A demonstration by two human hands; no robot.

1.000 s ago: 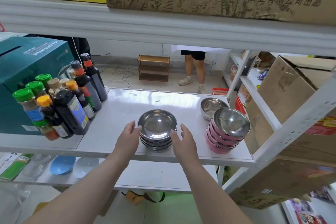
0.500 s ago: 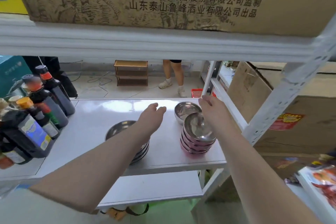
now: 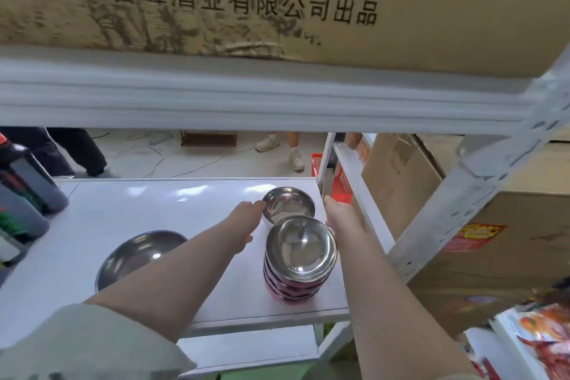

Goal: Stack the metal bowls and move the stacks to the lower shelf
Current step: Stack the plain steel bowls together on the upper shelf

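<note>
1. Nearest, the lower shelf [image 3: 246, 345] shows as a bare strip under the middle shelf [image 3: 129, 210]; no bowls sit on the part I can see, so moving the stacks looks to be still ahead.
2. On the middle shelf, front left, a plain stack [image 3: 138, 256] of metal bowls sits partly hidden behind the left forearm.
3. Front right stands the pink stack [image 3: 297, 268], several bowls nested, steel inside showing on top.
4. Just behind it sits a lone bowl [image 3: 290, 205], not yet stacked.
5. The left hand [image 3: 243, 225] touches that bowl's left rim, fingers spread. The right hand [image 3: 339, 216] is just beside its right rim, by the post. Both are open and apart, flanking the bowl, neither clamped on it yet.
6. By my reckoning, this bowl goes on a stack next.
</note>
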